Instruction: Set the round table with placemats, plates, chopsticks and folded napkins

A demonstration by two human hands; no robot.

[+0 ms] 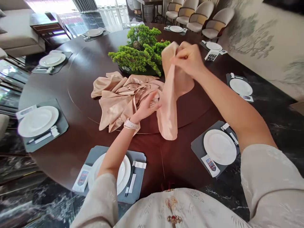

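My right hand (190, 60) is raised, its fingertips pinching a pink satin cloth napkin (168, 117). The napkin hangs down in loose folds over the table. Lower and to the left, my left hand (147, 107) has its fingers apart. It lies between the hanging napkin and a crumpled heap of similar pink napkins (116, 103); whether its fingertips touch the cloth I cannot tell. A white-banded watch (131, 124) is on my left wrist.
A green bonsai-like plant (142, 52) stands behind the heap on the dark round table (78, 126). Place settings ring the edge, including a white plate (219, 147) at right and black chopsticks (130, 179) in front. Several chairs (200, 14) line the far wall.
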